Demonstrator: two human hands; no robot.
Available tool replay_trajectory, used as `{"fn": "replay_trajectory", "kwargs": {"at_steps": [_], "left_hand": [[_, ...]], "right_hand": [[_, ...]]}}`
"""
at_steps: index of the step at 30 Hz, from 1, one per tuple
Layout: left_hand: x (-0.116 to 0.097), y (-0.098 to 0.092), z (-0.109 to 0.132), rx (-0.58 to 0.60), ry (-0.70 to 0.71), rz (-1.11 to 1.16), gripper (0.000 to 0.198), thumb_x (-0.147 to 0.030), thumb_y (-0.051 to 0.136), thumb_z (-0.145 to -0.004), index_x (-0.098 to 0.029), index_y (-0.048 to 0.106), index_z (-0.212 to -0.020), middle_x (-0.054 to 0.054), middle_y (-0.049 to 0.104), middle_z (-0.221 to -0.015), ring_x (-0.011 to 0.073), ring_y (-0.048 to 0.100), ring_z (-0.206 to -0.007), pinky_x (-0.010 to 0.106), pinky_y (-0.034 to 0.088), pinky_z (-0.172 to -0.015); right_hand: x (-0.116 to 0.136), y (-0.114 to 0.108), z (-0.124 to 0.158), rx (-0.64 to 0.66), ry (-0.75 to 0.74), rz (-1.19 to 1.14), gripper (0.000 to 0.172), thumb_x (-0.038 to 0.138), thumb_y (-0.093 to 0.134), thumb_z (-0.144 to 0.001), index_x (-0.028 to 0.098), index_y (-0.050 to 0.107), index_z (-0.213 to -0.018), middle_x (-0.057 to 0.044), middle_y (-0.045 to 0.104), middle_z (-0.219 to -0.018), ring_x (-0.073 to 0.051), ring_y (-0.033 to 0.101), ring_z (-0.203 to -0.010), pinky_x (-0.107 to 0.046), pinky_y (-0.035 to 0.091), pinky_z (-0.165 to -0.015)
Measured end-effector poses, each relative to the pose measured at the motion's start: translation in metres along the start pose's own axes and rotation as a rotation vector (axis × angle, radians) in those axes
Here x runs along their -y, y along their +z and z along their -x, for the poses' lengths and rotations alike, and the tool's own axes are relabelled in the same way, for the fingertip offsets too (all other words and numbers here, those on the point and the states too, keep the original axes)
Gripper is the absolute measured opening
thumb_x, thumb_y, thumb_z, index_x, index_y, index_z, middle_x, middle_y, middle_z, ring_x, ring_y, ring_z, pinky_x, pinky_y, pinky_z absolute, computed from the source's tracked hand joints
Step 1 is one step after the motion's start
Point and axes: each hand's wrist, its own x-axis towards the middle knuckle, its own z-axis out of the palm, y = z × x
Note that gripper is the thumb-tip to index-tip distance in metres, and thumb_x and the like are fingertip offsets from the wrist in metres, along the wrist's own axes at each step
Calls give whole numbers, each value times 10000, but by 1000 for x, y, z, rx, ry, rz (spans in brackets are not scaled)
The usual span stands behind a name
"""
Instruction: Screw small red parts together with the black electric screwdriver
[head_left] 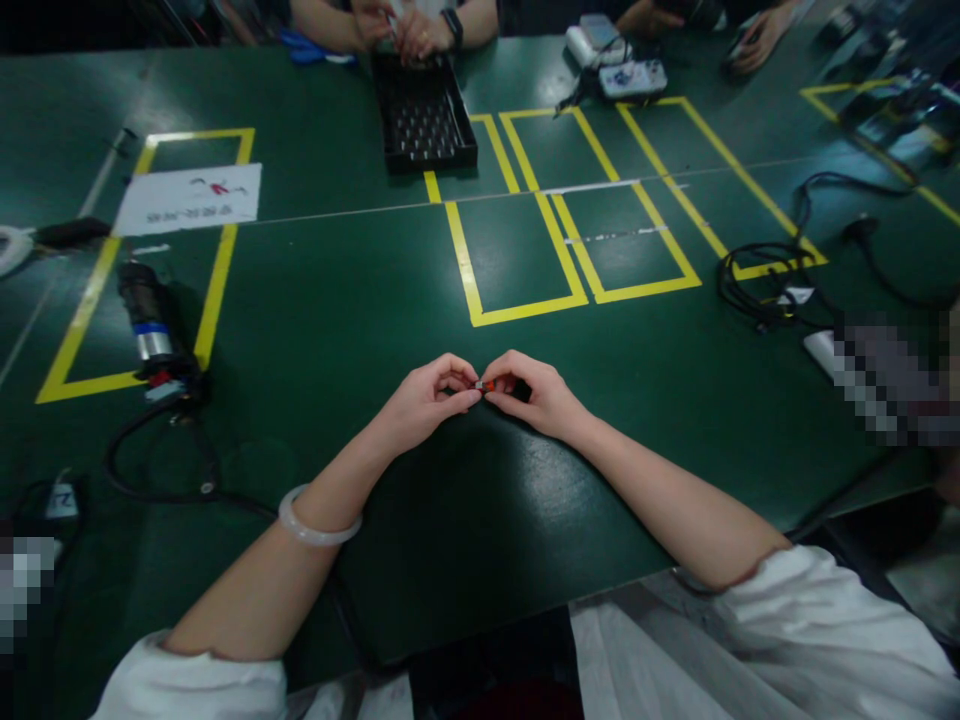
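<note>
Just above the green table (337,300), my left hand (431,400) and my right hand (540,395) meet at the fingertips. Between them is a small orange and silver part (486,385), too small to name. The thumb and forefinger of each hand pinch one end of it, and the fingers hide most of its shape. A pale bangle (319,520) circles my left wrist.
A dark cylindrical tool (150,320) with a cable lies at the left by a paper sign (191,198). Across the table, a co-worker's hands (409,30) are over a black tray (427,120). Coiled black cables (757,280) lie at the right. Yellow tape marks rectangles.
</note>
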Motion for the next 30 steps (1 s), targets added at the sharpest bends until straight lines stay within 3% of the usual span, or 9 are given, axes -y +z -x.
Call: {"fn": "replay_trajectory", "kwargs": {"at_steps": [4, 14, 19, 22, 26, 28, 30], "left_hand": [[0, -1, 1, -17, 31, -18, 307, -341, 730, -803, -146, 580, -987, 54, 627, -964, 147, 612, -847, 274, 521, -727], [5, -2, -1, 12, 35, -36, 320, -350, 729, -811, -149, 590, -1018, 56, 647, -970, 153, 622, -868, 290, 504, -774], [-6, -24, 3, 74, -19, -137, 387, -418, 638, -880, -154, 593, -1160, 104, 661, -1121, 207, 632, -1027, 360, 504, -915], [-11, -60, 14, -89, -19, -381, 462, -473, 578, -909, -183, 580, -1269, 118, 601, -1283, 244, 589, -1168, 390, 474, -1003], [-4, -120, 47, -506, -26, -974, 572, -451, 526, -928, -92, 503, -1373, 183, 462, -1447, 317, 401, -1387, 448, 322, -1167], [5, -150, 68, -734, -182, -1170, 654, -476, 521, -909, -53, 432, -1399, 220, 377, -1506, 385, 329, -1417, 526, 277, -1181], [18, -177, 90, -821, -388, -1207, 781, -579, 508, -871, -52, 326, -1418, 261, 277, -1541, 488, 280, -1397, 651, 290, -1114]], "right_hand": [[0, 0, 0, -11, 41, 46, 168, 204, 657, -878, 208, 598, -1035, -23, 642, -949, -139, 608, -781, -279, 491, -723], [0, -1, 0, -9, 6, 90, 102, 209, 640, -894, 186, 619, -991, -49, 631, -957, -159, 606, -833, -292, 493, -744], [-1, -1, -1, -23, 35, 83, 116, 186, 645, -875, 194, 619, -987, -42, 649, -964, -156, 620, -841, -290, 492, -746], [-2, -1, -1, -24, 44, 83, 120, 193, 652, -868, 199, 620, -983, -45, 650, -983, -157, 624, -847, -292, 495, -750], [-3, 0, -1, -34, 39, 76, 114, 194, 651, -868, 196, 619, -977, -50, 644, -988, -155, 623, -845, -294, 495, -749], [-4, 0, -1, -34, 40, 73, 116, 192, 651, -868, 197, 617, -978, -48, 642, -986, -152, 622, -840, -292, 494, -745], [-5, 1, -1, -31, 45, 76, 118, 193, 650, -869, 199, 616, -981, -46, 640, -988, -148, 620, -834, -291, 492, -743]]}}
